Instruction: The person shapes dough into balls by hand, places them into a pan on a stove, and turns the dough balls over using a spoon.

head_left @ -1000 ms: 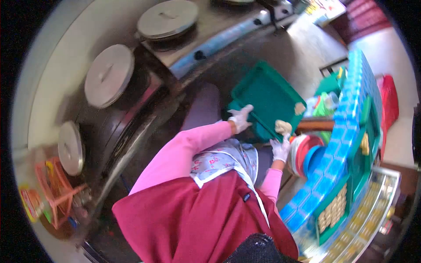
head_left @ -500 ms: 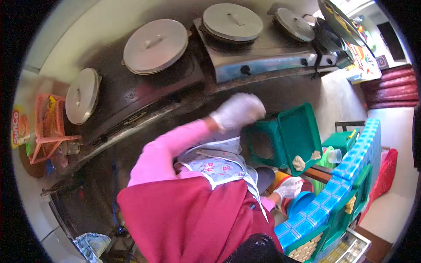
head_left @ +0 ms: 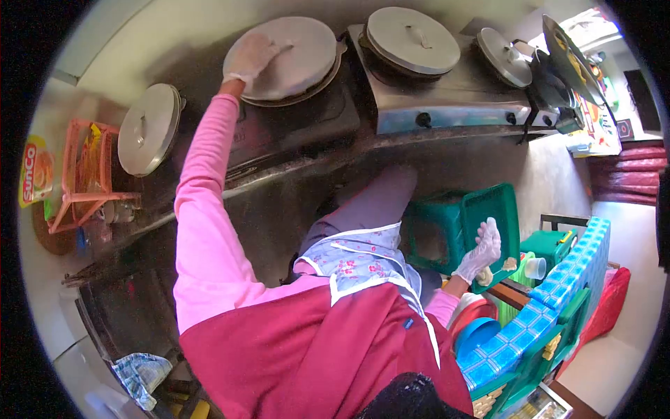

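Note:
My left hand (head_left: 252, 59), in a clear glove, is on the round metal lid (head_left: 307, 70) of a pan on the dark stove, its fingers closed at the lid's handle. The pan's rim shows below the lid's lower right edge. My right hand (head_left: 479, 251), also gloved, is raised with bent fingers apart and nothing in it. It is in front of a green tray (head_left: 499, 202), close to a pale dough piece (head_left: 484, 277). A second small dough piece (head_left: 509, 264) lies on the tray's lower edge.
A lidded pan (head_left: 148, 129) is at the left and another (head_left: 413, 40) on the steel stove (head_left: 447, 112). An orange rack (head_left: 87, 174) stands far left. A green stool (head_left: 436, 220), blue bowl (head_left: 477, 335) and blue checked cloth (head_left: 520, 332) are at the right.
My left hand has moved up and left onto the pan lid. My right hand has risen from beside the blue bowl to the green tray. The view has shifted slightly.

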A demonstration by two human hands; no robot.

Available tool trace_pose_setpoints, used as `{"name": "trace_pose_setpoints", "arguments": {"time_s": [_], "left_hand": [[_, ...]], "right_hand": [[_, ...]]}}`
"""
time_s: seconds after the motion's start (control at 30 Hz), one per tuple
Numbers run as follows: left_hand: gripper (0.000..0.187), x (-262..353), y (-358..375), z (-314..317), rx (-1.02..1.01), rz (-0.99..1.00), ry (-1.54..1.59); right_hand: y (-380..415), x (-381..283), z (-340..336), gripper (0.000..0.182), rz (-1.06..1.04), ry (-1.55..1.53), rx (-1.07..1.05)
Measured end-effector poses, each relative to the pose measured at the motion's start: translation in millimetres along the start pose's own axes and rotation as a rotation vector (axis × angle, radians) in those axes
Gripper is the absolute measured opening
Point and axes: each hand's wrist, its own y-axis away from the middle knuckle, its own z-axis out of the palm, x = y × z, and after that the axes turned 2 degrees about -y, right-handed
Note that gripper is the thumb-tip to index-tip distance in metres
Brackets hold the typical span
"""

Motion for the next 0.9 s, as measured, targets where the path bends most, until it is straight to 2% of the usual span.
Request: {"name": "trace_pose_setpoints", "arguments": {"time_s": [0.07,0.13,0.2,0.27,0.33,0.37,0.47,0.5,0.6,0.7,0.83,0.9], "left_hand": [[0.038,-11,11,-51,0.095,0.075,-0.196],[0.034,-43,22,-95,0.287,0.226,-0.299],[0.038,-106,19,-94,0.235,0.105,-0.165],[0.043,-137,20,-99,-0.030,-0.292,-0.046],[0.046,-125,42,-115,-0.045,-0.359,0.075],[0.047,-120,51,-121,-0.053,-0.391,0.138],[0.046,-126,59,-82,0.033,-0.285,0.061],[0.043,-108,54,-87,-0.042,-0.192,-0.096],[0.040,-68,45,-69,0.063,-0.048,0.059],[0.040,-22,17,-68,0.009,-0.224,0.204],[0.044,1,-14,-52,0.118,-0.200,0.275],[0.051,25,-41,-58,0.049,-0.152,0.259]], "right_hand": [[4,0,6,0.029,-0.024,0.050,-0.041],[7,3,7,0.029,-0.035,0.125,-0.057],[6,19,1,0.030,0.013,0.120,-0.050],[2,45,-13,0.030,0.058,0.075,-0.063],[-1,65,-27,0.029,0.102,-0.005,-0.092],[0,65,-27,0.027,0.190,0.021,-0.030],[-4,81,-37,0.025,0.222,-0.056,-0.051],[-6,81,-37,0.026,0.227,-0.067,-0.059],[-7,76,-35,0.027,0.241,-0.074,-0.071],[-3,60,-21,0.027,0.206,-0.043,-0.062],[12,48,-13,0.027,0.123,-0.024,-0.063],[17,43,-16,0.027,0.130,0.007,-0.032]]}}
